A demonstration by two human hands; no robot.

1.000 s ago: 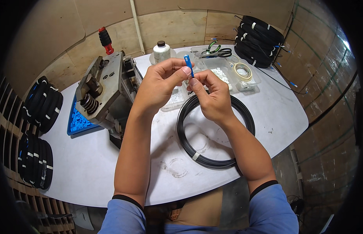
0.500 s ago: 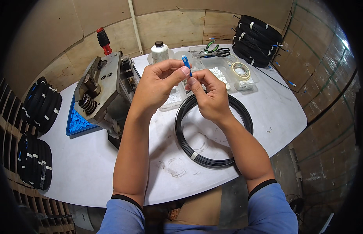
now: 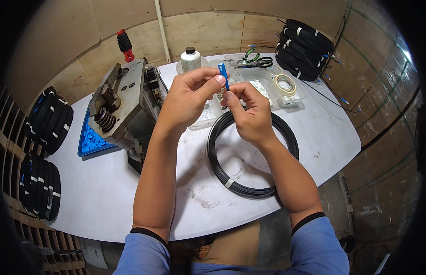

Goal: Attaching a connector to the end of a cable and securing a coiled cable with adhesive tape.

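Observation:
A small blue fiber connector (image 3: 223, 70) points upward between my two hands above the middle of the table. My left hand (image 3: 188, 97) pinches it with thumb and index finger from the left. Just below, my right hand (image 3: 250, 114) has its thumb and fingers closed round the connector's lower end, where the cable joint is hidden. Under my right hand and forearm lies a coil of black cable (image 3: 249, 190), bound with a white band at its near side.
A metal press (image 3: 128, 98) with a red-black handle stands left, beside a blue tray (image 3: 99, 151) of small blue parts. Behind my hands are a white bottle (image 3: 190, 60), clear boxes of white parts, scissors (image 3: 263, 62) and a tape roll (image 3: 293, 87). Cable coils (image 3: 304, 50) are stacked at the back right; more (image 3: 48, 120) stand left.
The blue connector has turned slightly in my fingers and shows a different face, with more of its lower part visible. Both hands keep their pinch; the whole view has shifted a little.

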